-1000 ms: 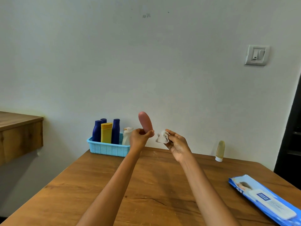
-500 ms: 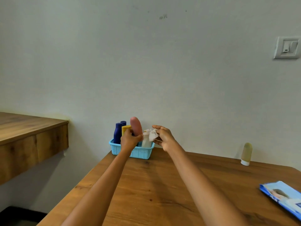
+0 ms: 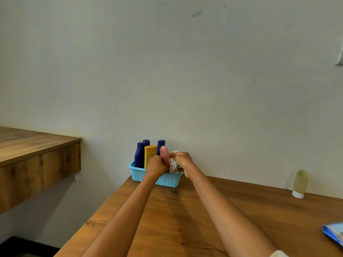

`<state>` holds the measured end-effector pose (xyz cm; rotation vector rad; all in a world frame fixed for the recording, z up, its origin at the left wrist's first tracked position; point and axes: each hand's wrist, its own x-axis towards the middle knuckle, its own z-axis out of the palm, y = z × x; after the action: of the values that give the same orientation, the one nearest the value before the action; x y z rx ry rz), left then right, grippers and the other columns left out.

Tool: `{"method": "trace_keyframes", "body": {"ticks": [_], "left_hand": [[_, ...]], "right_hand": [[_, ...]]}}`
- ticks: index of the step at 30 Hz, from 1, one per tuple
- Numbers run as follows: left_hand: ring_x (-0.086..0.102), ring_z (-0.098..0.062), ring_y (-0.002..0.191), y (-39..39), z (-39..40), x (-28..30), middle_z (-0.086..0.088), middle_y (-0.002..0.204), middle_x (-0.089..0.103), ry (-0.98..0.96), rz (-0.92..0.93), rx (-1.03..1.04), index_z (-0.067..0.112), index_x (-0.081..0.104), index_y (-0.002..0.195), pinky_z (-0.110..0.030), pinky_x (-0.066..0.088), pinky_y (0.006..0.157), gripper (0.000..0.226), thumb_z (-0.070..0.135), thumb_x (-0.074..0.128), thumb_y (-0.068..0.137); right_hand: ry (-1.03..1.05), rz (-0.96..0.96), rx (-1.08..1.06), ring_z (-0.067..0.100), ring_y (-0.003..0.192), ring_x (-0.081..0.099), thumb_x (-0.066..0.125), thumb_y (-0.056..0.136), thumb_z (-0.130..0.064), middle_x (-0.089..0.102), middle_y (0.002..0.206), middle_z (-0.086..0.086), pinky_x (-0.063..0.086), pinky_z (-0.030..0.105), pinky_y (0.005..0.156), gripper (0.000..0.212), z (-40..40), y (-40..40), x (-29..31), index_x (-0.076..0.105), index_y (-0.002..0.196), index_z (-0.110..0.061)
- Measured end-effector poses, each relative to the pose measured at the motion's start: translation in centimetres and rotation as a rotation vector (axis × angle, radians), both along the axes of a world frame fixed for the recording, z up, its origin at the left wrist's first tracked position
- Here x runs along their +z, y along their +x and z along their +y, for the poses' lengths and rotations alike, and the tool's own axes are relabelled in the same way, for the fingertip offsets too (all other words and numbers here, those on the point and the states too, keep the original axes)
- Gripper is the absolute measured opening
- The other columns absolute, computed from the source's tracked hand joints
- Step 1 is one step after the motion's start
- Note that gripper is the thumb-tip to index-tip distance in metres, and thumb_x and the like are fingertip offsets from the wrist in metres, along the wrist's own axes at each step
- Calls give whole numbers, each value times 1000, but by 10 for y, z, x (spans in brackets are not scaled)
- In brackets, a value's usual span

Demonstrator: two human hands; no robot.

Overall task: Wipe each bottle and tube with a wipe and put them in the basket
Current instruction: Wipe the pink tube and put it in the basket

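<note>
From the head view, the left hand (image 3: 156, 165) grips a pink bottle (image 3: 164, 155) upright over the blue basket (image 3: 138, 173), its fingers curled round the lower part. The right hand (image 3: 182, 160), just beside the basket's right end, pinches a crumpled white wipe (image 3: 172, 161). Inside the basket stand dark blue bottles (image 3: 139, 154) and a yellow tube (image 3: 150, 153). Well to the right of the basket, a pale yellow bottle (image 3: 299, 182) stands cap-down on the wooden surface (image 3: 204, 229).

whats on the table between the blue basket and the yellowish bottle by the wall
Nothing: the head view shows bare wooden table between the basket and the yellowish bottle; only the right hand overlaps the basket's right end.
</note>
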<state>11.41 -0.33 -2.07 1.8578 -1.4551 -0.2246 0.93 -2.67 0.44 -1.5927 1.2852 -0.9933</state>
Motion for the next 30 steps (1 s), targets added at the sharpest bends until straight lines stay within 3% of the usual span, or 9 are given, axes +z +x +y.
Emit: {"method": "trace_keyframes", "body": {"ticks": [4, 7, 10, 16, 19, 24, 27, 30], "left_hand": [[57, -20, 78, 2, -4, 3, -8, 81, 57, 7, -31, -26, 7, 55, 84, -26, 43, 66, 10, 15, 58, 89], [48, -10, 61, 3, -6, 1, -5, 76, 54, -74, 1, -12, 15, 46, 71, -21, 36, 53, 25, 20, 49, 95], [43, -4, 56, 4, -4, -1, -1, 73, 51, -106, -6, 17, 16, 46, 76, -18, 29, 47, 19, 17, 50, 94], [59, -24, 78, -1, 0, -5, -14, 88, 63, -70, -101, 28, 9, 50, 79, -30, 43, 68, 22, 19, 44, 97], [56, -23, 74, -1, 1, -5, -16, 83, 62, -103, -89, 37, 8, 51, 75, -33, 47, 70, 28, 21, 41, 98], [58, -24, 86, 0, 7, -1, -14, 96, 62, -146, -174, 19, 2, 58, 91, -32, 48, 75, 7, 9, 56, 90], [55, -24, 95, -4, 13, 1, -13, 109, 54, -200, -191, 43, 5, 54, 108, -31, 47, 78, 22, 13, 60, 88], [52, -24, 105, -17, 20, 6, -12, 118, 50, -314, -214, 66, 9, 48, 124, -29, 44, 77, 36, 20, 58, 91]], "right_hand": [[-8, 182, 19, 30, 99, 60, 48, 93, -12, 63, 108, 12, 51, 40, 86, 29, -8, 3, 1, 62, 117, -11], [0, 291, 5, 31, 103, 61, 54, 91, -21, 64, 113, 16, 50, 40, 91, 28, -12, 6, -1, 60, 113, -5], [-6, 353, -18, 29, 102, 61, 52, 92, -23, 64, 112, 16, 50, 37, 87, 27, -13, 11, -3, 60, 112, -5], [-32, 551, -33, 27, 101, 61, 50, 93, -21, 63, 114, 14, 51, 36, 90, 27, -13, 16, -9, 59, 114, -6], [-37, 582, -52, 26, 103, 60, 51, 93, -23, 62, 115, 13, 50, 36, 92, 29, -14, 16, -10, 59, 115, -7], [-58, 571, -62, 26, 108, 57, 48, 95, -24, 59, 123, 9, 48, 39, 96, 29, -11, 12, -7, 60, 121, -16], [-116, 515, -71, 28, 109, 57, 45, 95, -17, 59, 126, 9, 49, 41, 95, 31, -4, 2, -7, 60, 122, -16], [-171, 251, -122, 27, 109, 57, 39, 95, -13, 57, 128, 9, 50, 40, 93, 36, 3, -14, -8, 53, 127, -15]]}}
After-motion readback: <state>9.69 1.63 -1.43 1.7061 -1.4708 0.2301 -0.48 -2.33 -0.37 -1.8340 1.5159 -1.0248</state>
